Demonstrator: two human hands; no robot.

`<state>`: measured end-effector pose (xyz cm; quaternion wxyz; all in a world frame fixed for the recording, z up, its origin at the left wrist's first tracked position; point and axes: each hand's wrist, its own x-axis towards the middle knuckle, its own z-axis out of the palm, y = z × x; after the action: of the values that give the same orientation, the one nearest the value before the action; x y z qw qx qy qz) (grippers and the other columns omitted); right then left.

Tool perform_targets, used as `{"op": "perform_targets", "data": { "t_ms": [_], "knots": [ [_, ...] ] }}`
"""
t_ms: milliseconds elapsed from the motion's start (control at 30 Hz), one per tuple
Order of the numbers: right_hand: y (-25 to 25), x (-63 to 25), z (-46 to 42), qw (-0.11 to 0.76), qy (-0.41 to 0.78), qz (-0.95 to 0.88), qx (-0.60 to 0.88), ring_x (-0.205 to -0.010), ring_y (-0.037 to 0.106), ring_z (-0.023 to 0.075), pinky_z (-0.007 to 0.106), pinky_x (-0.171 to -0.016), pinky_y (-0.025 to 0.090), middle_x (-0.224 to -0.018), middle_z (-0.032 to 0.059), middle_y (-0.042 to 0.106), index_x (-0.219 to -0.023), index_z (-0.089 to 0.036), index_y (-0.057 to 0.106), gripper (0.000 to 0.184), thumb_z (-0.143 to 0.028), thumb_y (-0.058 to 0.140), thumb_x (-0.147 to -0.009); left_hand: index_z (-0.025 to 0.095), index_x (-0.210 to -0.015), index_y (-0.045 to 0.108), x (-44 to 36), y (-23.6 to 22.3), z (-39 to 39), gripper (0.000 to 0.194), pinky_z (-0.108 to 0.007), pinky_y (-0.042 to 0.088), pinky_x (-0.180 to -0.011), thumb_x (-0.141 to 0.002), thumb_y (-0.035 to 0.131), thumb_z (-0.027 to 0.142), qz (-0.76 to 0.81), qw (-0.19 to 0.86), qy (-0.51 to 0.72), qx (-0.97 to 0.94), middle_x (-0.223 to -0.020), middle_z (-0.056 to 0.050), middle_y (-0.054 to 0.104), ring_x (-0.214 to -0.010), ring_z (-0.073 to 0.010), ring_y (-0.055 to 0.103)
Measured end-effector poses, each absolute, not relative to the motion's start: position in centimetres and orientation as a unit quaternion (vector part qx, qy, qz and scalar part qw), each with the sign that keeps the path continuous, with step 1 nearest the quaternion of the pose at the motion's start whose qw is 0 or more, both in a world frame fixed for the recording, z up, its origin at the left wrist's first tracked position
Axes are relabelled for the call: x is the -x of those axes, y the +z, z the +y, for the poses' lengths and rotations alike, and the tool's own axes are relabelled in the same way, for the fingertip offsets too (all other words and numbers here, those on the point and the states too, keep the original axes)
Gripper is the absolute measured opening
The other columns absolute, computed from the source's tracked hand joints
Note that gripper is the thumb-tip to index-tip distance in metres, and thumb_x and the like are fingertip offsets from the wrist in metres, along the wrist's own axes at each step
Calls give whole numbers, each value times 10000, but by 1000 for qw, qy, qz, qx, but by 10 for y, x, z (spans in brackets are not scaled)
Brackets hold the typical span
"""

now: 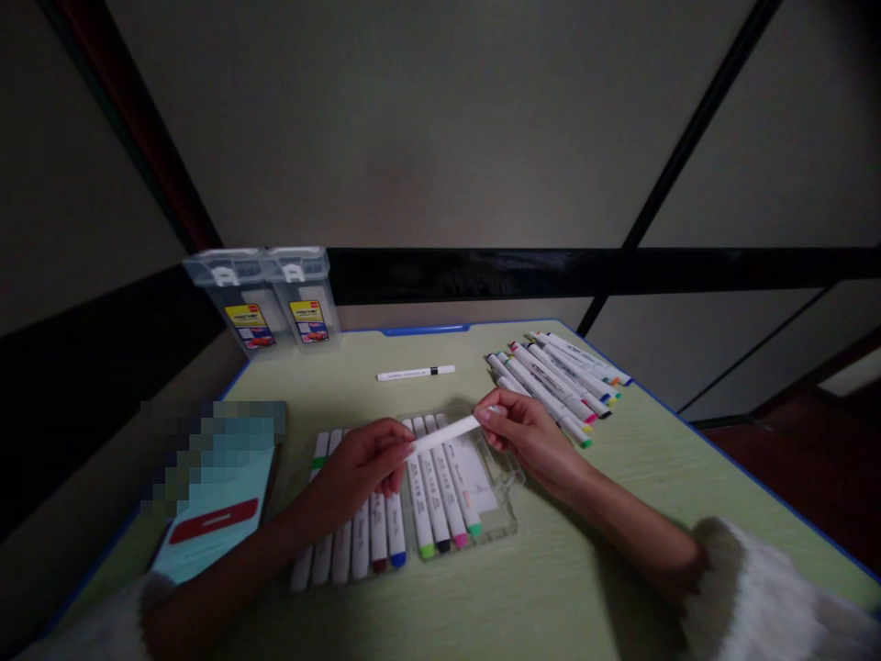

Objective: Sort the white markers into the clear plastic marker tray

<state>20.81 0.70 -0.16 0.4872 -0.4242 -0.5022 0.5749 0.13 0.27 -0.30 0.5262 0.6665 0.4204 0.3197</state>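
Observation:
Between my two hands a white marker (444, 433) is held at a slight tilt, its right end higher. My left hand (372, 459) pinches the left end, and my right hand (523, 431) has its fingers closed round the right end. Below them lies a clear plastic tray (506, 519) with white markers side by side in two groups. In the right group the markers (440, 496) show light green, black, pink and mint ends. My left hand partly covers the left group of markers (342, 542), where brown and blue ends show.
A loose pile of white markers (551, 376) with coloured ends lies at the back right. One pen (416, 373) rests alone near the far edge. Two clear plastic cases (313, 303) stand at the back left. A tablet-like screen (220, 505) lies left of the tray.

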Motion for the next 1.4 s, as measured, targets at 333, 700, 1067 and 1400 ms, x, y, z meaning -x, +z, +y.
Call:
{"op": "perform_targets", "data": {
  "t_ms": [333,700,1067,1400],
  "knots": [
    [-4,-208,8,490,567,-506,427,-393,350,42,189,-402,239,-435,-57,449,-584,-152,487,286,-387,629,-665,156,-740,501,-4,2,0,97,-188,330,-432,-682,497,235,449,493,294,-685,-467,86,426,-420,-72,413],
    [-5,-208,9,491,568,-502,428,-382,350,39,184,-392,239,-425,-54,463,-560,-154,479,303,-398,632,-656,169,-617,460,-2,1,1,210,-192,340,-450,-766,405,307,418,511,303,-687,-455,68,444,-422,-73,399],
    [-4,-208,8,489,568,-506,427,-385,359,42,189,-393,253,-431,-58,471,-605,-157,509,267,-379,655,-632,175,-552,450,-3,3,-1,276,-223,368,-485,-765,387,339,431,511,302,-679,-437,56,442,-418,-79,406],
    [-3,-207,8,481,571,-507,432,-389,373,41,183,-394,258,-435,-58,472,-611,-154,509,279,-391,656,-624,153,-604,495,-2,-1,0,303,-198,344,-437,-779,368,364,436,518,309,-668,-430,55,450,-403,-74,409]
  ]
}}
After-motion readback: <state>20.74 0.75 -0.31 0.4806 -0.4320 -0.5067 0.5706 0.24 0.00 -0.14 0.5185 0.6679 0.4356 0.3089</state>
